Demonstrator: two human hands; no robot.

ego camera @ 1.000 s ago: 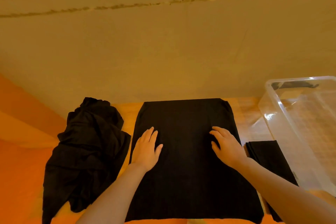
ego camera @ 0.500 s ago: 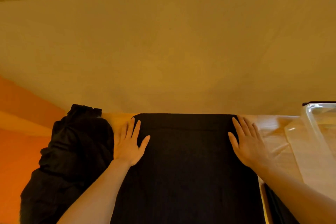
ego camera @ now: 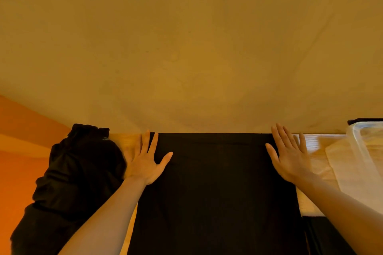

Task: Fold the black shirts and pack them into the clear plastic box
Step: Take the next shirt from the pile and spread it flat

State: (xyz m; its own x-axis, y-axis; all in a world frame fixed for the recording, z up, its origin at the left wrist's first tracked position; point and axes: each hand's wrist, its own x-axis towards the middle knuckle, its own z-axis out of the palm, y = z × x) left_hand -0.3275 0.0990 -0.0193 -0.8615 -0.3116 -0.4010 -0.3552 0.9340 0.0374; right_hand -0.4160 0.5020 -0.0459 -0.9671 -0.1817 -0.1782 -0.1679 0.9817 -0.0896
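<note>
Shirt in hand: the flat black shirt (ego camera: 215,188) is lying spread lengthwise on the wooden table (ego camera: 310,145), its far edge running straight along the table's far rim, just short of the wall.
Left hand: the left hand (ego camera: 145,161) is resting flat on the flat shirt's far left corner, fingers straight and spread, gripping nothing; some fingers are overhanging onto the bare wood.
Right hand: the right hand (ego camera: 290,159) is lying flat on the flat shirt's far right corner, likewise released and grasping nothing.
Why held so: both palms seem to be pressing the two far corners to square the edge and push out wrinkles, so that a later fold comes out even.
Step judged: smoothing, with the lengthwise fold apparently done and the crosswise folds not yet made.
Unfolded pile: a crumpled heap of black shirts (ego camera: 70,184) is sitting just left of the flat shirt, touching the left wrist, probably waiting within easy reach.
Folded piece: a dark folded garment (ego camera: 323,236) is showing at the flat shirt's near right, mostly hidden by the right forearm.
Box: the clear plastic box (ego camera: 364,140) is standing well right of the flat shirt, only its near corner in view; its contents cannot be told.
Writing: no brand, label or lettering is readable anywhere.
</note>
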